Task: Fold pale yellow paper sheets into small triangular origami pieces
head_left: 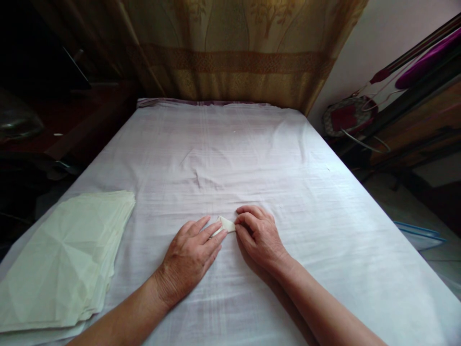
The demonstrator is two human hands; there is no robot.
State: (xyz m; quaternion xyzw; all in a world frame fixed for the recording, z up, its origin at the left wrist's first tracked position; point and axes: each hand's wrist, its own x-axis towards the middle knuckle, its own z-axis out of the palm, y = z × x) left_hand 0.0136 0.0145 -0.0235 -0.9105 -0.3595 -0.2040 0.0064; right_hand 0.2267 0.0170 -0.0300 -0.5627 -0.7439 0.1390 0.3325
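A small folded piece of pale paper (226, 224) lies on the white cloth (230, 158) that covers the table. My left hand (189, 257) lies flat with its fingers stretched out, the fingertips pressing on the paper's left part. My right hand (258, 236) is curled, its fingertips pinched on the paper's right end. Most of the paper is hidden under the fingers.
A stack of several creased pale-green paper sheets (63, 262) lies at the table's near left corner. A gold patterned curtain (230, 53) hangs behind the far edge. Dark furniture stands at left; a wooden frame and a round woven item (347, 117) stand at right.
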